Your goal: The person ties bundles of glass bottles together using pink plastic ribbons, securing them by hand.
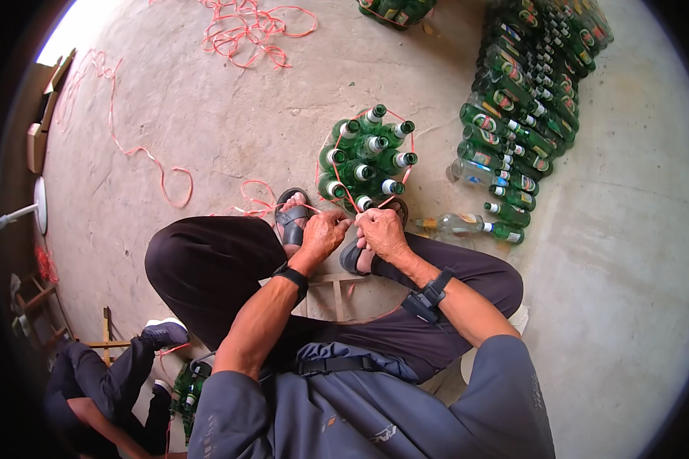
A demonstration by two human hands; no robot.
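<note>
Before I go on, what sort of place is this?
Probably a bottle-bundling workspace, perhaps a storeroom: many green bottles lie stacked in rows, pink string lies tangled on the bare floor, and some also loops around a standing cluster.

Okay so the left hand point(323, 236) and the right hand point(385, 234) are sitting right next to each other out in front of the body, backs facing up. Left one's pinching, fingertips pointing over at the right. Right one's pinching too, with a couple of fingers curling down under the palm. Can't tell if the fingertips are actually touching. The left forearm point(253, 325) and right forearm point(471, 310) are both slanting inward to meet at the hands, elbows sitting way wider and further back.
</note>
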